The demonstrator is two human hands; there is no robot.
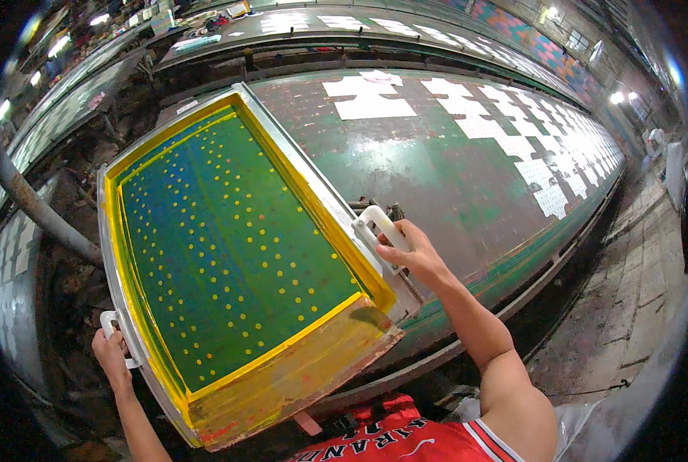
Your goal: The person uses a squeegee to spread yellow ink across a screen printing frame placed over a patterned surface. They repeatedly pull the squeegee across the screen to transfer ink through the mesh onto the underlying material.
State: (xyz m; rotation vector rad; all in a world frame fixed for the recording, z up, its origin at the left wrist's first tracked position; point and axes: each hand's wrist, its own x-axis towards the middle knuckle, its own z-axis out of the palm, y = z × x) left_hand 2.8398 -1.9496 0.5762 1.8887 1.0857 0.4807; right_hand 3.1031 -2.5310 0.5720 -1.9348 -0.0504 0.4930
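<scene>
Red shirt (386, 440) at bottom edge. Screen (228, 239), green with yellow dots, left of centre, overlapping the near end of the table (405, 185) in view; can't tell if touching. Left hand (111, 356): fingers wrapped round left handle (107, 318). Right hand (416, 250): fingers curled round right handle (387, 225). Farther out: white pieces (374, 108) along table, brick floor (598, 308) right.
</scene>
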